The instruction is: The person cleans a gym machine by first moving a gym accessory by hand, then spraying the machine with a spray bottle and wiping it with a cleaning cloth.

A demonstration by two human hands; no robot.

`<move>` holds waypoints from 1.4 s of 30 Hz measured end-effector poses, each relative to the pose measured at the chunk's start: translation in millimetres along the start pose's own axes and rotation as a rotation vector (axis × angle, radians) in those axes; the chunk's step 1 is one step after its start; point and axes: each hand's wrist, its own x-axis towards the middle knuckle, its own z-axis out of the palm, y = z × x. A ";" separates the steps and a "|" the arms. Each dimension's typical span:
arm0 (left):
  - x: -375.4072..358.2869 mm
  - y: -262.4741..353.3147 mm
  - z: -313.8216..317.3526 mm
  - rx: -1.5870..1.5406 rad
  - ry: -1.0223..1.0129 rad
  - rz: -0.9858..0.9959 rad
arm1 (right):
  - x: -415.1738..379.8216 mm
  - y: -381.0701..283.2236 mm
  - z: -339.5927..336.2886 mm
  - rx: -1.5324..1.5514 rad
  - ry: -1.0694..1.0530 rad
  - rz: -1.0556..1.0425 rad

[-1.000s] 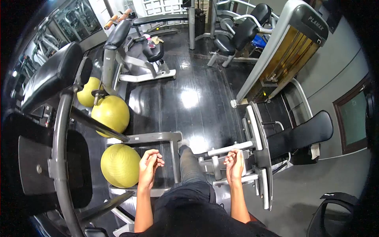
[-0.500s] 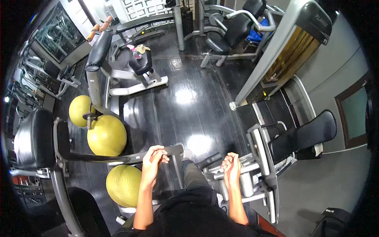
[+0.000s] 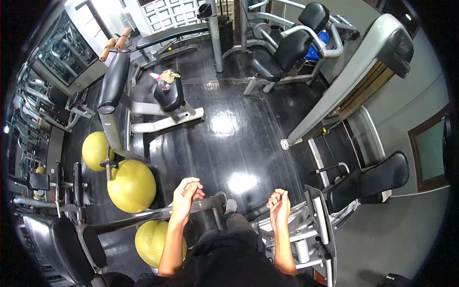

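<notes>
My left hand (image 3: 185, 197) is raised in front of my body with its fingers curled in towards the thumb and nothing showing in it. Beneath it in the view runs a grey metal machine beam (image 3: 165, 211), apart from the hand as far as I can tell. My right hand (image 3: 279, 206) is held up at about the same height, fingers bent into a loose fist with no object visible. Nearest to it are the silver bars of a bench machine (image 3: 302, 248). My foot in a light sock or shoe (image 3: 231, 205) shows on the dark floor between the hands.
Several yellow exercise balls (image 3: 132, 185) lie at left beside a padded machine. Gloves (image 3: 169, 76) and a pink-capped bottle (image 3: 163, 84) rest on a black seat (image 3: 170, 98). A weight-stack tower (image 3: 344, 86) and black bench pad (image 3: 382, 174) stand at right.
The view has tilted up, so the machines and balls sit lower in it. Both hands keep nearly the same pose and place in view. The foot appears slightly lower.
</notes>
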 end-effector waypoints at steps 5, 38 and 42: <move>27.1 3.4 5.0 0.001 0.007 -0.031 | 13.1 -10.7 12.1 0.010 0.016 -0.037; 247.2 -39.2 249.6 0.436 -1.008 -0.422 | 10.4 17.2 -42.0 0.235 0.848 -0.199; 265.2 -72.8 269.6 0.565 -1.209 -0.509 | 18.8 30.3 -28.1 0.315 0.951 -0.270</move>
